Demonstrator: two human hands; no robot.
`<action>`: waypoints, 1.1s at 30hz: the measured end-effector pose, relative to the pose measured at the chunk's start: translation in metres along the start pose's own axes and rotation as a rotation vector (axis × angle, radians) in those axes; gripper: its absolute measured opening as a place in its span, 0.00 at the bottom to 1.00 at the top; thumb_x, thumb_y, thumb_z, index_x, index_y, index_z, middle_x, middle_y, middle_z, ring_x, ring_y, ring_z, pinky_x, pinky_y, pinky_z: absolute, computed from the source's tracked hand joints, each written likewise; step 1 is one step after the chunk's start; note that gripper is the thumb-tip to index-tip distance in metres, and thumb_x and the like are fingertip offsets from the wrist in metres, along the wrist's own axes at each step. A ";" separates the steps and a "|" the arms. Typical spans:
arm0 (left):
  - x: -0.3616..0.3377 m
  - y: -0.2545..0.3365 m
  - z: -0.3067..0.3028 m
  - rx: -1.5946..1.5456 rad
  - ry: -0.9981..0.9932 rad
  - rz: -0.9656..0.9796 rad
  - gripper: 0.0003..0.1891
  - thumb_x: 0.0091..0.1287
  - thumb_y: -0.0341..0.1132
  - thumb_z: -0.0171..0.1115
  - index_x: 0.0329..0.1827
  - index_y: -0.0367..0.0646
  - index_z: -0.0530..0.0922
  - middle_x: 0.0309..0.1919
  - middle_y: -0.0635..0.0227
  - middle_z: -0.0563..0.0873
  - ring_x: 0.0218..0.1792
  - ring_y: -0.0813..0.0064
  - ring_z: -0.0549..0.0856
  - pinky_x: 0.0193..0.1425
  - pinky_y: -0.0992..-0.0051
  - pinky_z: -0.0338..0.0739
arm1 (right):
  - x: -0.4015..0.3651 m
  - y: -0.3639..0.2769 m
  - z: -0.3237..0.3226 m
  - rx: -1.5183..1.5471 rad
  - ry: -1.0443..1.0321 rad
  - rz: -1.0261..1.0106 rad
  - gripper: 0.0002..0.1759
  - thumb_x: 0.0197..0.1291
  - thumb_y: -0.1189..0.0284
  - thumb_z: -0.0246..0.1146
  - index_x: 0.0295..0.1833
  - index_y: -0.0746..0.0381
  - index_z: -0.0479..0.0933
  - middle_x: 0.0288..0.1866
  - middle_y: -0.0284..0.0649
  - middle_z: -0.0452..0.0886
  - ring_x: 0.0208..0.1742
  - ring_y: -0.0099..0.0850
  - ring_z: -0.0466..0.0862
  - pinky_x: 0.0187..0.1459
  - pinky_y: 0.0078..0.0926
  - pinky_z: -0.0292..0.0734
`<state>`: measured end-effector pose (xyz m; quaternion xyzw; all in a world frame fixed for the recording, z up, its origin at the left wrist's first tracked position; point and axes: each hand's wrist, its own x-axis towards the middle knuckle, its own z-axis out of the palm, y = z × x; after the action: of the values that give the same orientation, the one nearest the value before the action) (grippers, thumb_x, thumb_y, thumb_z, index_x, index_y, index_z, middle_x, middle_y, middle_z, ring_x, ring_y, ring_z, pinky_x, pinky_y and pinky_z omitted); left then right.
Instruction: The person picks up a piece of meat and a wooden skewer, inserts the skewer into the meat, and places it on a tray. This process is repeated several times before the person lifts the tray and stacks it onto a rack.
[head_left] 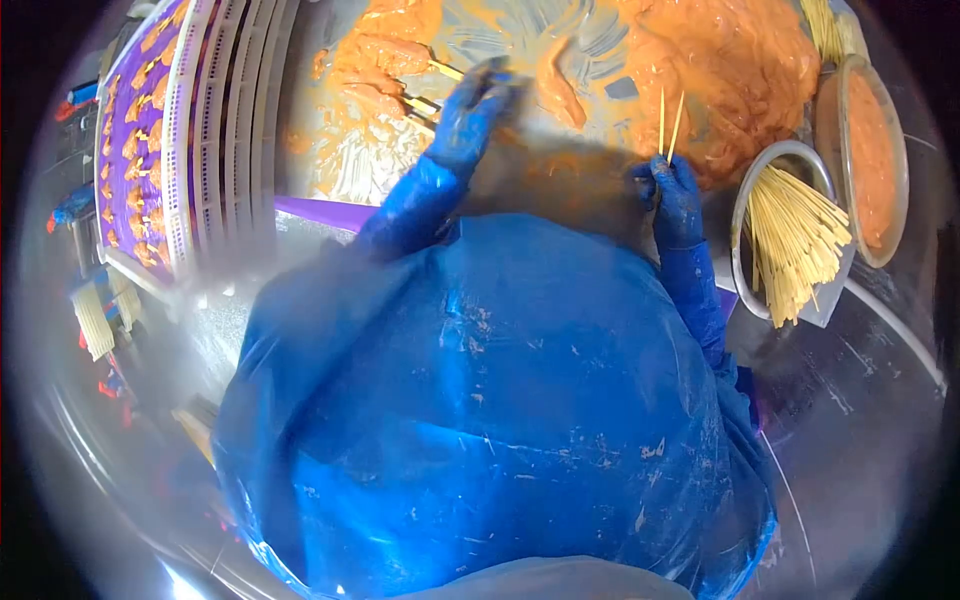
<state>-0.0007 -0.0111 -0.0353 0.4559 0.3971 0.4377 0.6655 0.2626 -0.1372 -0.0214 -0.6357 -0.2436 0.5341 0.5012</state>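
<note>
My left hand (465, 125), in a wet blue glove, is over the metal table with its fingers apart and nothing visible in them. Just left of it lie two skewered pieces of orange-coated meat (380, 75), their stick ends towards the hand. To its right is a loose meat strip (560, 85). My right hand (677, 200), also gloved in blue, pinches two bare wooden skewers (669, 125) that point up and away. Beyond them spreads a big pile of orange-coated meat (735, 75).
Bundled wooden skewers (795, 240) stand in a metal container (742, 225) on the right, beside a clear tub (902, 190) of orange marinade. At the left is a stack of white trays (190, 140), the top one purple-lined and holding skewered meat. More skewers (822, 30) lie at the upper right.
</note>
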 end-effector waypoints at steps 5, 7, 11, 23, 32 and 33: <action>-0.003 0.032 0.017 0.950 -0.070 0.710 0.14 0.61 0.30 0.63 0.50 0.47 0.83 0.50 0.57 0.84 0.52 0.54 0.81 0.59 0.62 0.75 | -0.002 0.003 0.003 -0.088 -0.061 -0.002 0.08 0.67 0.68 0.59 0.42 0.61 0.75 0.29 0.33 0.79 0.26 0.19 0.74 0.29 0.16 0.68; 0.013 0.005 0.016 0.991 -0.152 0.717 0.13 0.61 0.31 0.62 0.49 0.47 0.83 0.50 0.59 0.85 0.52 0.54 0.81 0.59 0.61 0.75 | 0.000 0.004 0.007 -0.164 -0.070 0.002 0.07 0.66 0.68 0.60 0.41 0.61 0.76 0.29 0.32 0.78 0.26 0.19 0.73 0.28 0.16 0.67; -0.003 -0.027 0.013 1.167 -0.247 0.651 0.14 0.60 0.34 0.63 0.50 0.51 0.84 0.50 0.64 0.85 0.52 0.57 0.82 0.58 0.59 0.75 | -0.007 -0.002 0.005 -0.265 -0.052 -0.178 0.09 0.64 0.74 0.60 0.48 0.62 0.78 0.34 0.33 0.79 0.33 0.20 0.77 0.33 0.17 0.71; 0.009 0.015 0.029 1.385 -0.073 0.752 0.17 0.59 0.36 0.64 0.53 0.56 0.84 0.53 0.67 0.84 0.59 0.59 0.77 0.64 0.63 0.70 | -0.018 0.038 -0.030 -0.768 0.052 -0.378 0.12 0.61 0.71 0.64 0.48 0.63 0.81 0.40 0.41 0.83 0.42 0.33 0.81 0.44 0.30 0.75; 0.015 -0.021 0.044 0.969 -0.204 0.731 0.14 0.53 0.31 0.67 0.44 0.51 0.86 0.45 0.67 0.86 0.51 0.61 0.81 0.58 0.64 0.73 | -0.020 0.008 -0.011 -0.772 0.020 -0.240 0.12 0.60 0.71 0.65 0.48 0.64 0.82 0.36 0.37 0.83 0.38 0.23 0.79 0.42 0.23 0.73; 0.015 -0.021 0.044 0.971 -0.203 0.729 0.14 0.53 0.31 0.67 0.44 0.51 0.86 0.45 0.67 0.86 0.51 0.61 0.81 0.58 0.64 0.73 | -0.017 0.011 -0.012 -0.739 0.016 -0.248 0.12 0.60 0.71 0.65 0.48 0.64 0.82 0.36 0.37 0.83 0.38 0.24 0.79 0.42 0.23 0.73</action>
<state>0.0490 -0.0126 -0.0451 0.8527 0.3042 0.3608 0.2241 0.2660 -0.1602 -0.0248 -0.7434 -0.4907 0.3408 0.3008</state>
